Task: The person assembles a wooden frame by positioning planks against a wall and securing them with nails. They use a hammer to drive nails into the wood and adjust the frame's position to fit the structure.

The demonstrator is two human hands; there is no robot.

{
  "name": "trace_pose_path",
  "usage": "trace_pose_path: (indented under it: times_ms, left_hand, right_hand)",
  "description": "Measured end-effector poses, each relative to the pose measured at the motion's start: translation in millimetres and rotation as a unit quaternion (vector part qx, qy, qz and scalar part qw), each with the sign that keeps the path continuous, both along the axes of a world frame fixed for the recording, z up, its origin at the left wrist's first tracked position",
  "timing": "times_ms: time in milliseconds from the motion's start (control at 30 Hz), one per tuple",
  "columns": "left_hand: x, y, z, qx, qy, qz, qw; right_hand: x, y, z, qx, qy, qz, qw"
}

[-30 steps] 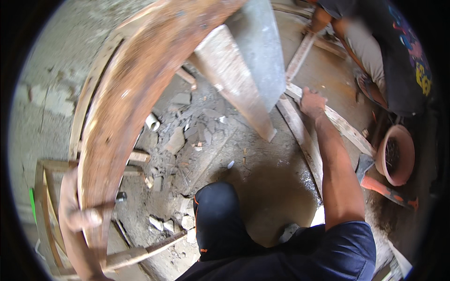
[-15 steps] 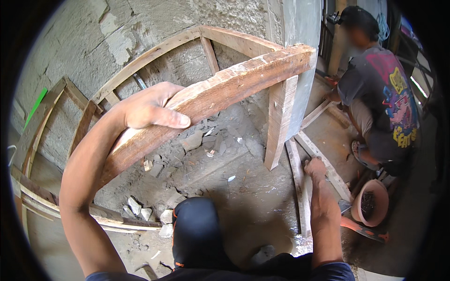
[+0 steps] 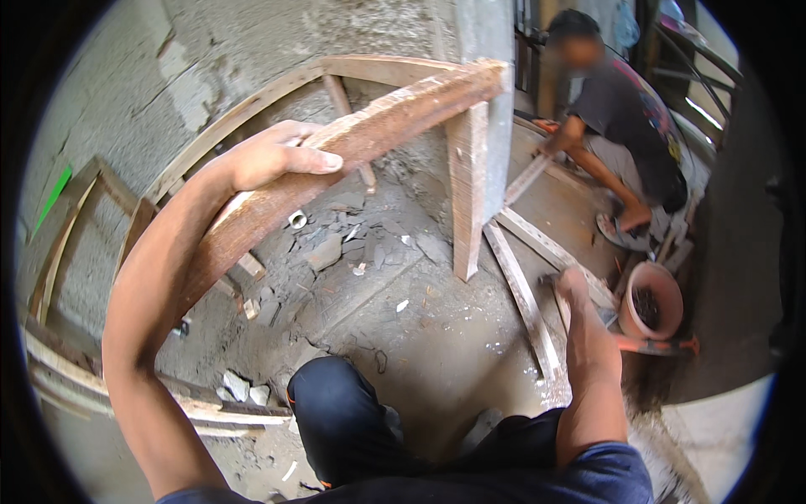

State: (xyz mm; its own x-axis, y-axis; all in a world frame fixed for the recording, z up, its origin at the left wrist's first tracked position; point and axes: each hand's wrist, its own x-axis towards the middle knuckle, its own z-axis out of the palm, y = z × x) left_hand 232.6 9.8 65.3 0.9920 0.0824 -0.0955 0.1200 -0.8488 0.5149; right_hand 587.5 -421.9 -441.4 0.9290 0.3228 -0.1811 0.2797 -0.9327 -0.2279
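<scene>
My left hand [image 3: 281, 157] grips a thick, rough wooden beam [image 3: 395, 126], thumb over its top edge and fingers hidden behind. The beam is the near rail of a wooden frame; an upright leg [image 3: 468, 193] joins it near its right end, and a far rail [image 3: 227, 126] runs along the wall. Low on the right, my right hand [image 3: 574, 286] is closed; a dark end and a pale wooden strip show beside it, too little to name. Next to it, narrow wooden strips [image 3: 522, 302] lie slanting on the floor.
A pinkish bucket [image 3: 652, 302] with dark small pieces inside stands at right, an orange-handled tool [image 3: 659, 345] in front. Another person [image 3: 625, 126] crouches beyond, hands on wood. Rubble [image 3: 327, 252] covers the floor below the frame; more wooden framing [image 3: 63, 357] lies at left.
My view has shifted, so the frame appears farther left. My right hand sits slightly higher in the picture, still closed. The other person leans differently. My left hand keeps its grip on the beam.
</scene>
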Motion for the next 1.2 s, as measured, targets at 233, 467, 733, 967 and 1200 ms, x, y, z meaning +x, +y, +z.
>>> trace_pose_path:
  times_ms: [233,467,733,967,1200]
  left_hand:
    - [1,5,-8,-0.012,-0.027,-0.008,1.000]
    - [0,0,-12,0.023,-0.060,0.025,0.998]
    - [-1,-5,-8,0.014,-0.060,0.022,0.998]
    - [2,-6,-9,-0.016,-0.032,0.037,0.999]
    - [1,0,-8,0.011,-0.042,0.036,0.998]
  right_hand:
    - [-41,51,86,0.086,-0.006,-0.052,0.995]
    - [-75,88,133,0.103,0.020,-0.050,0.993]
    - [-70,88,128,0.100,0.036,-0.060,0.993]
    - [-52,78,90,0.099,0.075,-0.022,0.992]
    - [-48,85,92,0.062,0.118,-0.028,0.991]
